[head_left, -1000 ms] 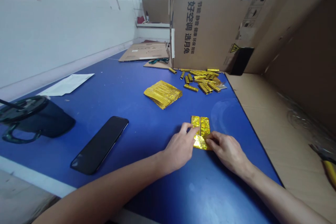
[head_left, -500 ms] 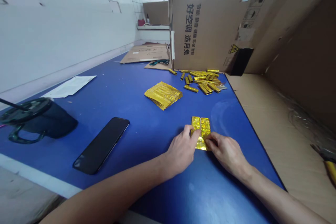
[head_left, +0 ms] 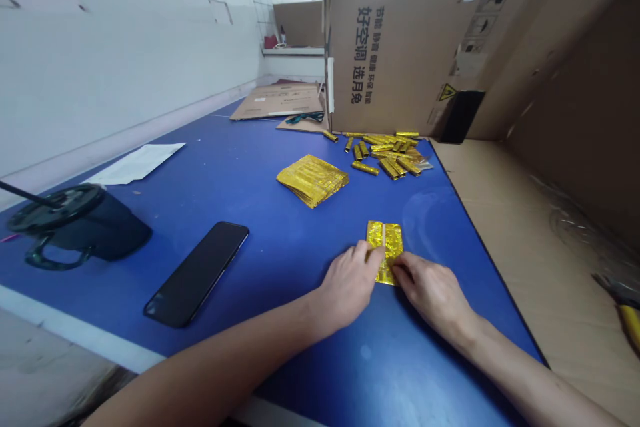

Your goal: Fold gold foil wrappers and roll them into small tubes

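Note:
A sheet of gold foil paper (head_left: 393,238) lies on the blue table, its sides folded inward so that a narrow pale strip shows down the middle. My left hand (head_left: 353,280) grips its left edge, thumb resting on top and fingers curled. At the lower right edge my right hand (head_left: 430,287) pinches the same sheet between thumb and bent fingers. Farther off sits a stack of flat gold foil paper (head_left: 313,180). Behind it, to the right, several rolled gold foil pieces (head_left: 395,155) lie in a loose pile.
A black phone (head_left: 197,273) lies left of my arms, near a dark lidded mug (head_left: 95,223) with a straw. White paper (head_left: 140,163) is by the wall. A large cardboard box (head_left: 400,40) stands at the back right. Cardboard sheets (head_left: 277,103) and glasses (head_left: 305,118) lie behind.
Both hands stay on the gold foil paper with small finger movements. The bright crease at its near end has gone and that end looks flatter. The view has shifted slightly.

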The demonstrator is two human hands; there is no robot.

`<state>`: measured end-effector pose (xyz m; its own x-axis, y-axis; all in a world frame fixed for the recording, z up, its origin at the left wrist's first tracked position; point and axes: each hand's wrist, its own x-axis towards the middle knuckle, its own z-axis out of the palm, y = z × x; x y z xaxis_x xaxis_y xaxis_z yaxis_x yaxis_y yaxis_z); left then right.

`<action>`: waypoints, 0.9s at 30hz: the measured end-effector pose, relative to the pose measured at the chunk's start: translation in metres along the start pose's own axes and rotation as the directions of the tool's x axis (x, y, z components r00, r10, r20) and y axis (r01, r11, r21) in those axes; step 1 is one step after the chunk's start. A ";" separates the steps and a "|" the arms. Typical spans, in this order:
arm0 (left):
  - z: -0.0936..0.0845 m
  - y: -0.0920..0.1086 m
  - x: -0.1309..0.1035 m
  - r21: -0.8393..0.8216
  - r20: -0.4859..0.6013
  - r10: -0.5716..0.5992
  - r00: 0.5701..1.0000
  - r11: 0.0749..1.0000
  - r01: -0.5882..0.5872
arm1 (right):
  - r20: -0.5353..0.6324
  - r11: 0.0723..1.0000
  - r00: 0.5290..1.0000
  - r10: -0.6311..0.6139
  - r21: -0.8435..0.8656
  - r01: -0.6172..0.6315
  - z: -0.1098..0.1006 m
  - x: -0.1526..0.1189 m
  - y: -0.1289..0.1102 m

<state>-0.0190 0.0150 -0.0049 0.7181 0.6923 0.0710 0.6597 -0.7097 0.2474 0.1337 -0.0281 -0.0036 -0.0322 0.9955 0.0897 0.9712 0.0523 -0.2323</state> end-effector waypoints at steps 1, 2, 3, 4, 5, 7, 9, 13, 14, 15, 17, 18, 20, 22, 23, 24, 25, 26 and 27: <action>0.000 0.000 0.000 0.011 -0.003 0.008 1.000 1.000 -0.008 | -0.010 1.000 1.000 -0.008 -0.006 0.008 0.001 -0.001 0.000; 0.000 0.000 0.000 0.019 -0.007 0.019 1.000 1.000 -0.019 | -0.020 1.000 1.000 -0.011 -0.018 0.011 0.002 -0.002 0.000; 0.000 0.000 0.000 0.026 -0.013 0.031 0.999 0.999 -0.031 | -0.028 0.999 1.000 -0.009 -0.038 0.008 0.002 -0.004 0.000; 0.000 0.000 -0.001 0.032 -0.019 0.044 0.999 0.999 -0.044 | -0.033 0.998 0.999 -0.001 -0.065 -0.001 0.003 -0.005 0.000; 0.000 -0.001 -0.001 0.037 -0.023 0.059 0.998 0.998 -0.058 | -0.034 0.995 0.999 0.007 -0.095 -0.010 0.004 -0.007 0.000; -0.001 -0.002 -0.001 0.050 -0.024 0.093 0.995 0.995 -0.092 | -0.024 0.988 1.000 0.008 -0.152 -0.011 0.004 -0.009 0.000; -0.002 -0.003 -0.001 0.063 -0.015 0.120 0.993 0.991 -0.119 | -0.016 0.980 1.000 0.000 -0.200 -0.004 0.005 -0.011 0.001; -0.003 -0.004 -0.001 0.071 -0.002 0.146 0.989 0.987 -0.146 | -0.018 0.965 1.000 -0.005 -0.263 0.000 0.006 -0.011 0.001; -0.004 -0.004 -0.001 0.068 -0.005 0.144 0.990 0.987 -0.143 | -0.021 0.962 1.000 -0.009 -0.272 0.003 0.006 -0.012 0.000; -0.003 -0.005 -0.001 0.066 -0.010 0.136 0.991 0.989 -0.135 | -0.025 0.960 1.000 -0.016 -0.279 0.008 0.006 -0.012 0.000; -0.003 -0.006 0.000 0.070 -0.022 0.105 0.994 0.992 -0.103 | -0.046 0.953 0.998 -0.047 -0.300 0.031 0.005 -0.014 -0.001; -0.003 -0.007 0.001 0.079 -0.027 0.087 0.996 0.993 -0.085 | -0.061 0.948 0.995 -0.074 -0.315 0.051 0.005 -0.015 -0.002; -0.003 -0.010 0.003 0.105 -0.033 0.054 0.998 0.993 -0.051 | -0.096 0.930 0.986 -0.139 -0.355 0.097 0.003 -0.017 -0.005; -0.004 -0.014 0.005 0.137 -0.037 0.032 0.999 0.990 -0.027 | -0.140 0.912 0.965 -0.221 -0.379 0.154 0.001 -0.019 -0.008; -0.005 -0.017 0.007 0.153 -0.040 0.027 0.999 0.988 -0.021 | -0.157 0.906 0.951 -0.265 -0.378 0.190 0.000 -0.019 -0.009; -0.006 -0.019 0.009 0.171 -0.043 0.027 0.999 0.985 -0.019 | -0.167 0.901 0.936 -0.309 -0.367 0.232 0.000 -0.019 -0.009; -0.007 -0.022 0.011 0.189 -0.045 0.033 0.998 0.982 -0.024 | -0.167 0.895 0.922 -0.348 -0.350 0.275 0.001 -0.019 -0.010; -0.008 -0.024 0.014 0.206 -0.045 0.044 0.998 0.978 -0.034 | -0.158 0.890 0.911 -0.382 -0.329 0.316 0.001 -0.019 -0.009; -0.009 -0.027 0.016 0.221 -0.044 0.055 0.998 0.974 -0.044 | -0.145 0.885 0.903 -0.405 -0.310 0.347 0.003 -0.018 -0.009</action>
<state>-0.0271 0.0462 -0.0021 0.7429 0.6573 0.1268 0.6601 -0.7508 0.0243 0.1251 -0.0467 -0.0058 -0.3877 0.8661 0.3153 0.9217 0.3670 0.1254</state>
